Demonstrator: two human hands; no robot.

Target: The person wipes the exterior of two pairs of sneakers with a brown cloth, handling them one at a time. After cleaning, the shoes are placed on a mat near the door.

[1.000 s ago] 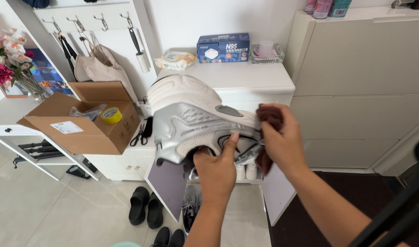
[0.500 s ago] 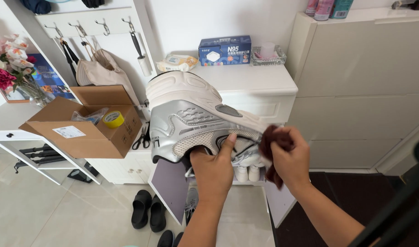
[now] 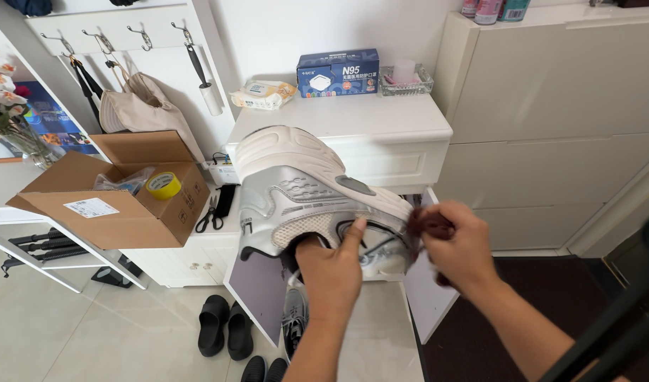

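Sneaker (image 3: 303, 194) held sole-up above the open shoe cabinet (image 3: 257, 286), left hand (image 3: 331, 272) gripping inside its opening to steady it, right hand (image 3: 462, 247) pinching a dark cloth (image 3: 427, 223) against the toe.

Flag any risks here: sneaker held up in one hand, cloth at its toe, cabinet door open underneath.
1. The left hand holds the silver and white sneaker with fingers inside its opening, sole up. Pressure from the dark red cloth in the right hand might twist it loose, dropping it onto the shoes on the floor.
2. The open cabinet door hangs right below the hands, so a knock seems possible.
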